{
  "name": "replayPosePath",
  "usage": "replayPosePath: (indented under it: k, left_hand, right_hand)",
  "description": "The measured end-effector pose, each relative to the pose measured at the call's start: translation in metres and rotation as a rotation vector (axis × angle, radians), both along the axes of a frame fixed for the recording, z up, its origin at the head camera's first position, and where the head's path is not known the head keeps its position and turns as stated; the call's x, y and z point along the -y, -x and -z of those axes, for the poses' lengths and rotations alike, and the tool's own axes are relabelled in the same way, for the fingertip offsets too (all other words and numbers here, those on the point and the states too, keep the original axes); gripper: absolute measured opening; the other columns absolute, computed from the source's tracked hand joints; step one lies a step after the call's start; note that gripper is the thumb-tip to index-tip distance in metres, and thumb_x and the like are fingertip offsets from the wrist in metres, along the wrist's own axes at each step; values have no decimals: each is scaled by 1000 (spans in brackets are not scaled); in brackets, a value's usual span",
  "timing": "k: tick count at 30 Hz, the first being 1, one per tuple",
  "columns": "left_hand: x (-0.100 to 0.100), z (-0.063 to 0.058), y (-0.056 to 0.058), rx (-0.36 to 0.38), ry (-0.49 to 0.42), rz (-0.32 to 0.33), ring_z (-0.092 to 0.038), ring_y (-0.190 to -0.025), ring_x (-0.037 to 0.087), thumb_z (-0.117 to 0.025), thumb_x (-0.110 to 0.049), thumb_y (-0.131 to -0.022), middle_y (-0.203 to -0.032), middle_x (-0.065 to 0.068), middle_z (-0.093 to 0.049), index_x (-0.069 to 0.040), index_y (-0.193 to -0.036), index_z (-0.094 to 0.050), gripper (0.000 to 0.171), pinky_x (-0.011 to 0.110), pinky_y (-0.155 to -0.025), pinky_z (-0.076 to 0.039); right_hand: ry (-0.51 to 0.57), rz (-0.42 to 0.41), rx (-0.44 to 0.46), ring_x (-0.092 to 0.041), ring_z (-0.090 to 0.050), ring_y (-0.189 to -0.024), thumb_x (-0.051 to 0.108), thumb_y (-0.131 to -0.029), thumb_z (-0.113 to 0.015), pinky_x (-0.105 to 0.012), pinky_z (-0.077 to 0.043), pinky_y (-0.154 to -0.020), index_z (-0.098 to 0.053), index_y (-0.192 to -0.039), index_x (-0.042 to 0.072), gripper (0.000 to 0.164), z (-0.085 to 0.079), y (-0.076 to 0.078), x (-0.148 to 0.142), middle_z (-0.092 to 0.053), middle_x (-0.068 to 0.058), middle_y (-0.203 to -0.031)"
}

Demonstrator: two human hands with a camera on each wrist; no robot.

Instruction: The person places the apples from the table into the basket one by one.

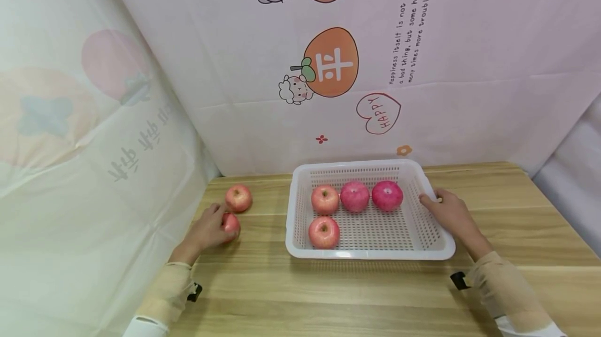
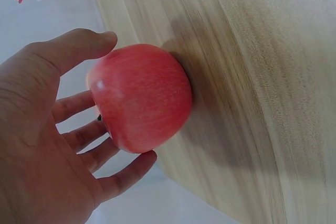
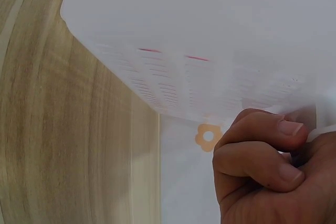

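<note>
At the table's left side my left hand (image 1: 206, 230) is around a red apple (image 1: 231, 226). In the left wrist view the thumb lies along the top of this apple (image 2: 144, 98), and the other fingers (image 2: 128, 174) curve behind and below it. Just beyond it on the wood sits a second apple (image 1: 238, 197). My right hand (image 1: 451, 214) grips the right rim of a white plastic basket (image 1: 371, 254), thumb over the edge. Its fingers (image 3: 257, 163) are curled under the rim in the right wrist view, beside the basket's slotted outer wall (image 3: 173, 77).
Inside the basket lie several apples, among them a pale red one (image 1: 324, 232) at the front left and a deep pink one (image 1: 387, 195) at the back right. The wooden table (image 1: 319, 295) meets a printed cloth (image 1: 244, 139) at the back and a white cloth on the left.
</note>
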State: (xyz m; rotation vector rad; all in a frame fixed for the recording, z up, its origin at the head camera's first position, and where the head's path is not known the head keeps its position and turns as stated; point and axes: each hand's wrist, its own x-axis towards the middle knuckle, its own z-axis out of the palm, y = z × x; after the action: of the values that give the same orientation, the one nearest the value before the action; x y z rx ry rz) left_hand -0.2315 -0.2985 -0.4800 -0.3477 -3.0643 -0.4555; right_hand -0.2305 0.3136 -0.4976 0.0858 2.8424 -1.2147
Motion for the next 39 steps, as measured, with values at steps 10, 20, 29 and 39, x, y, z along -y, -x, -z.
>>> replayPosePath:
  k: [10,20,29,39]
  left_hand:
    - [3,7,1,-3,-24,17,-56,-115,40,-83,-27,-78,-129,23,-56,-3,-131,-61,63,57,-93,-55]
    - [4,11,0,26,-32,11,-55,-123,45,-88,-26,-75,-136,27,-53,0,-143,-56,79,62,-97,-54]
    - [3,11,1,9,-35,14,-56,-122,45,-88,-22,-75,-135,27,-55,0,-138,-59,72,62,-98,-54]
    - [1,7,-2,5,-36,23,-57,-121,45,-88,-21,-76,-133,27,-56,1,-139,-62,72,61,-99,-54]
  right_hand:
    - [5,-3,-8,-21,-71,-76,43,-111,-48,-34,-60,-62,-46,-141,-19,69,0,0,-1,-66,-38,-113]
    - [-9,-3,-1,-25,-70,-81,43,-111,-48,-33,-58,-63,-47,-140,-19,68,2,0,-2,-65,-38,-116]
    - [-7,-3,13,-25,-71,-81,43,-111,-47,-33,-59,-63,-46,-140,-19,68,-1,-1,0,-64,-39,-117]
    - [-2,-5,11,-24,-71,-80,43,-111,-47,-33,-59,-63,-46,-140,-19,69,-3,-2,0,-65,-38,-115]
